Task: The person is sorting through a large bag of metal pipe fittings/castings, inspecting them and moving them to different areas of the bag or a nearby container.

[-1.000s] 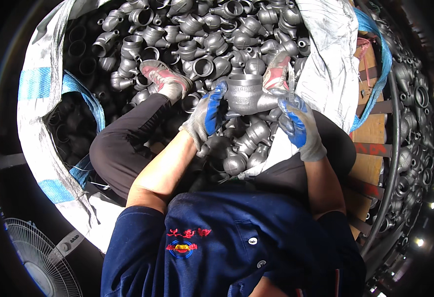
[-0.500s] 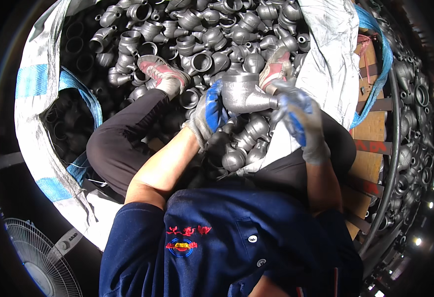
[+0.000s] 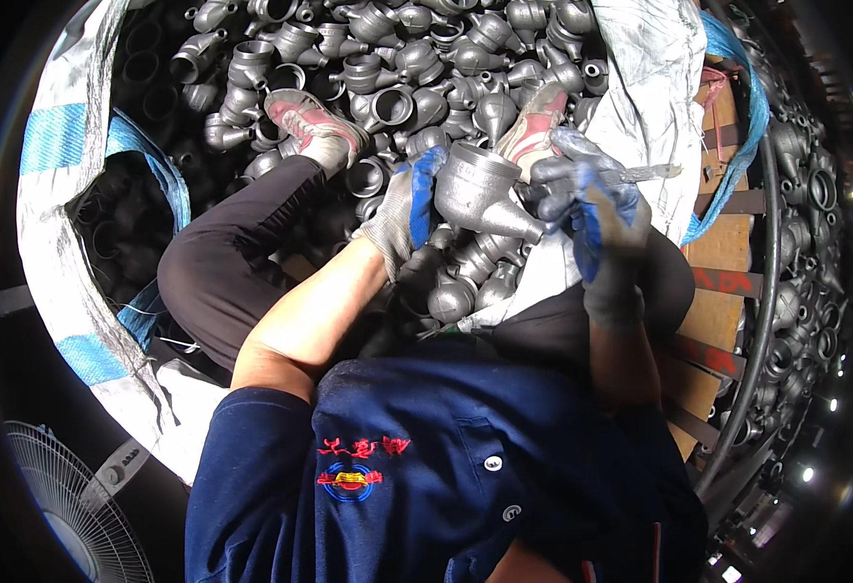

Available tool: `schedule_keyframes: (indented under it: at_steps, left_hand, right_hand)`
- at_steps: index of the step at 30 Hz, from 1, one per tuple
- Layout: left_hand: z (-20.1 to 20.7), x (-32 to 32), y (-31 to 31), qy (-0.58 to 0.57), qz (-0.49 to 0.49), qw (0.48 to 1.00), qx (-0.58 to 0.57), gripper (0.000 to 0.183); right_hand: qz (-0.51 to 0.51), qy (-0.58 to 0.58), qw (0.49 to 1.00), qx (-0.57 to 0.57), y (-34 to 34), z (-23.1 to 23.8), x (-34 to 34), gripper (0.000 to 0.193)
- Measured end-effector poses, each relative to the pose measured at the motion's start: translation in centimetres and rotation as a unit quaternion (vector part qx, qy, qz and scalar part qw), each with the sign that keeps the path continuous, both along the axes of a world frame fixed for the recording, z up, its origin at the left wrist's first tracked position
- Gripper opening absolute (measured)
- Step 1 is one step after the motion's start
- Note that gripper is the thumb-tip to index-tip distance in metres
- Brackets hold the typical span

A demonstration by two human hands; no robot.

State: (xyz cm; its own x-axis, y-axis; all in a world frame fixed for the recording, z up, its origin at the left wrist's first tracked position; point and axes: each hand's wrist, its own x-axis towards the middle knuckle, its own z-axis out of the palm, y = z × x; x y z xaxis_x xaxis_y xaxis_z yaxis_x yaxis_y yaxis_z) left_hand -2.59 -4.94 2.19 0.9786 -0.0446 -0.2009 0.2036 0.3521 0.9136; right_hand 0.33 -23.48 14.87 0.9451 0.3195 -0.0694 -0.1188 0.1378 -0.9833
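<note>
Left hand [image 3: 409,206] has its fingers round the grey casting [image 3: 478,189], over the pile [image 3: 417,60] inside the white sack [image 3: 643,83]; right hand [image 3: 601,199] grips a flat tool [image 3: 653,173]; looks like tool work, next move needs steady left support.

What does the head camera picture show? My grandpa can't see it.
A gloved left hand holds a gray metal fitting; the gloved right hand beside it grips a thin gray bar. Many similar fittings lie in a white bag.

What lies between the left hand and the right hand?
In the head view, the grey metal fitting, held by the left hand; a pink-and-grey shoe shows beyond it.
</note>
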Motion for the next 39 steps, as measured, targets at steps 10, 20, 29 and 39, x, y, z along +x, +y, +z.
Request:
schedule_keyframes:
  at_steps: [10, 20, 29, 39]
  left_hand:
    - [1.3, -0.2, -0.7, -0.001, 0.046, 0.995, -0.091, 0.034]
    - [0.1, 0.2, -0.1, 0.006, 0.073, 0.997, -0.040, 0.037]
    - [2.3, -0.3, -0.2, -0.040, 0.038, 0.998, -0.018, 0.038]
    - [3.5, 0.6, -2.2, -0.050, -0.011, 0.995, -0.087, 0.033]
  right_hand:
    - [0.008, -0.298, 0.943, -0.150, 0.3, -4.8, 0.8, 0.031]
    - [0.042, -0.108, 0.979, -0.165, -0.8, -5.8, 1.4, 0.022]
    - [0.020, -0.068, 0.996, -0.062, -4.5, -2.3, 1.1, 0.038]
    - [-0.110, -0.077, 0.990, 0.035, -5.2, -3.8, -4.4, 0.039]
